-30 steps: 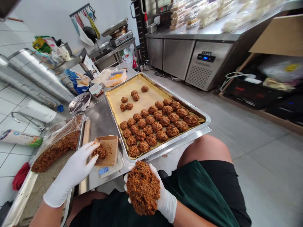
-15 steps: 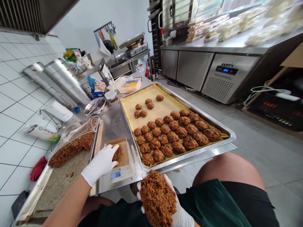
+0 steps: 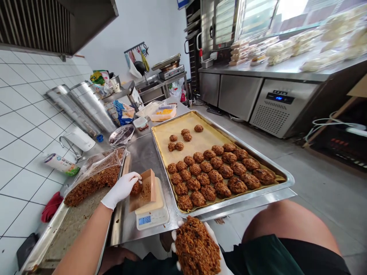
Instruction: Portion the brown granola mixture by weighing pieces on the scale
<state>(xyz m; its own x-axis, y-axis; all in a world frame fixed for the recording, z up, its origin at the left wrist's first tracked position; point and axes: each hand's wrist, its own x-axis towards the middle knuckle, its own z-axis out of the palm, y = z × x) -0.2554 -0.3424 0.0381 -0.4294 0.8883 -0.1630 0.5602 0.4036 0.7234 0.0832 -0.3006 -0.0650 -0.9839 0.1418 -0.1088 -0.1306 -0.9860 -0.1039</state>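
My left hand (image 3: 120,189), in a white glove, is closed round a small brown dough ball (image 3: 136,188) beside a tilted brown paper tray (image 3: 146,189) that rests on a small digital scale (image 3: 151,217). My right hand (image 3: 200,248), also gloved, is at the bottom edge and holds a big lump of brown oat dough (image 3: 196,248) above my lap. Ahead lies a large metal baking tray (image 3: 269,168) lined with yellow paper and filled with several rows of shaped dough balls (image 3: 212,173).
A long metal tray (image 3: 54,236) at my left holds a slab of the same dough (image 3: 91,183) under plastic film. A foil-covered bowl (image 3: 122,134), plastic tubs (image 3: 160,111) and bags sit further back. Steel fridge counters (image 3: 258,95) line the right. My bare knee (image 3: 286,225) is below the table edge.
My left hand has lifted the dough ball out of the paper tray, which now tilts up on the scale. The scale reading has changed. The camera has tilted upward.
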